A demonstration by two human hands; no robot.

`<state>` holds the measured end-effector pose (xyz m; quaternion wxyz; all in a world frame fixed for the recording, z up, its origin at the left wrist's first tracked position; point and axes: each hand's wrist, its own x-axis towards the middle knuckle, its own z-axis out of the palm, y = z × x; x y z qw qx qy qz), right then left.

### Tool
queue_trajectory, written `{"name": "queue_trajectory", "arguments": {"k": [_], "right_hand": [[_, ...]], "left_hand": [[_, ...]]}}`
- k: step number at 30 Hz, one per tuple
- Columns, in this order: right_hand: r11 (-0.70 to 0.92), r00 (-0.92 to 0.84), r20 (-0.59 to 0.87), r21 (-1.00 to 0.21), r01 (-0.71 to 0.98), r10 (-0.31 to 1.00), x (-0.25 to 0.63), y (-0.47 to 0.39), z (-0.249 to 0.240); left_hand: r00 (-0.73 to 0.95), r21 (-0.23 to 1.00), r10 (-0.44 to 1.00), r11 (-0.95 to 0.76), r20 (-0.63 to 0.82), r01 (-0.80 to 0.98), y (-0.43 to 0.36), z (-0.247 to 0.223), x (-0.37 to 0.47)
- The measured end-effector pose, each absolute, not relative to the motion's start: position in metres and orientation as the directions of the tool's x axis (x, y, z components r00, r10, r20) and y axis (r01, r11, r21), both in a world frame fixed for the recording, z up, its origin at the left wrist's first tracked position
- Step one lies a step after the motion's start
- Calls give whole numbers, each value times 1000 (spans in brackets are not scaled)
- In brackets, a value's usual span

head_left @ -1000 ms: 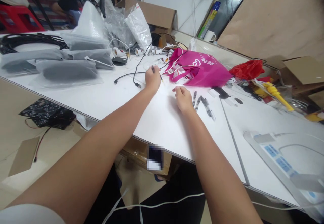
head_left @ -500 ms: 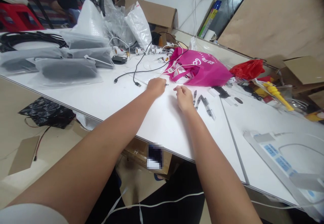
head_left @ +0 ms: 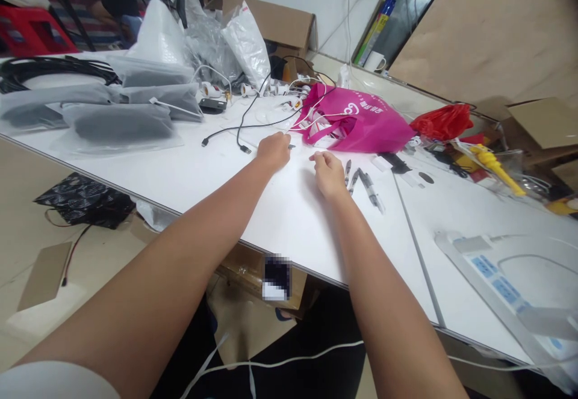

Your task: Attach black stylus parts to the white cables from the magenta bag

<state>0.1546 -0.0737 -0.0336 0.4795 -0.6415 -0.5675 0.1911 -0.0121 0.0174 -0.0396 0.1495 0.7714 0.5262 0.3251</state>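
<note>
Fingers of your left hand (head_left: 273,151) were closed on a thin dark pen (head_left: 291,145) pointing right toward your curled, empty right hand (head_left: 329,173), the nearer to the pens (head_left: 361,183) on the table (head_left: 280,206).

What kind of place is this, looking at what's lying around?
Probably a small electronics packing or assembly workroom: a white table strewn with black cables, bagged parts and cardboard boxes.

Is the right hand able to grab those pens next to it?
Probably yes. The right hand rests on the white table with the pens lying loose just beside its fingers, and nothing sits between them. The pink bag lies farther back, out of the way.
</note>
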Motion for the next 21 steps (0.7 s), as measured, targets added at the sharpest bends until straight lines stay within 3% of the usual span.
{"name": "queue_trajectory", "arguments": {"k": [6,15,21], "right_hand": [[76,297,271,-842,534,916,150,-78,-27],[82,297,280,-839,538,913,150,-78,-26],[123,293,320,-835,536,901,152,-76,-30]], "left_hand": [[268,508,916,-391,299,768,13,-34,-12],[268,516,923,-378,276,768,13,-33,-12],[269,375,932,-346,244,860,7,-24,-12]]}}
